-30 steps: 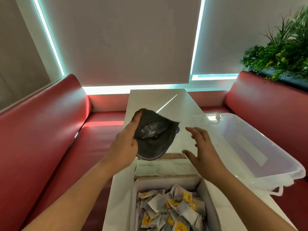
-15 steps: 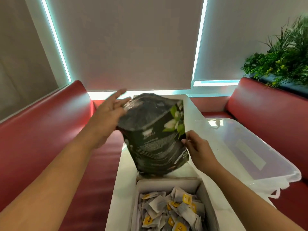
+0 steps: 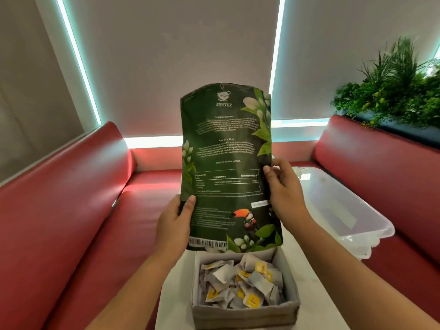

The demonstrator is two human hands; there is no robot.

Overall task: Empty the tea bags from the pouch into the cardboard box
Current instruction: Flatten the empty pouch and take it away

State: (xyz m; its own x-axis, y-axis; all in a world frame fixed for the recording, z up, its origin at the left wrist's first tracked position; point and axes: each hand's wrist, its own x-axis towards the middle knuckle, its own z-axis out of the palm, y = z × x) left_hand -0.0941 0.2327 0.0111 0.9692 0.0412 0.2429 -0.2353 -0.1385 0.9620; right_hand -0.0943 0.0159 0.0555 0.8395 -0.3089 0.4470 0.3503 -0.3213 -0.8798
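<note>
A dark green tea pouch (image 3: 226,151) with white print and leaf art stands upright in the air, its printed back facing me. My left hand (image 3: 173,222) grips its lower left edge, thumb on the front. My right hand (image 3: 283,194) pinches its right edge at mid height. Directly below the pouch sits the open cardboard box (image 3: 290,272) on the white table (image 3: 171,306), filled with several white tea bags (image 3: 240,284) bearing yellow tags.
A clear plastic tub (image 3: 352,210) lies on the right of the table. Red bench seats (image 3: 71,210) run along both sides and the back. A green plant (image 3: 392,91) stands behind the right bench.
The pouch went from mouth-toward-me and tilted to upright and flat in front of me. My left hand shifted to its lower left edge and my right hand took its right edge.
</note>
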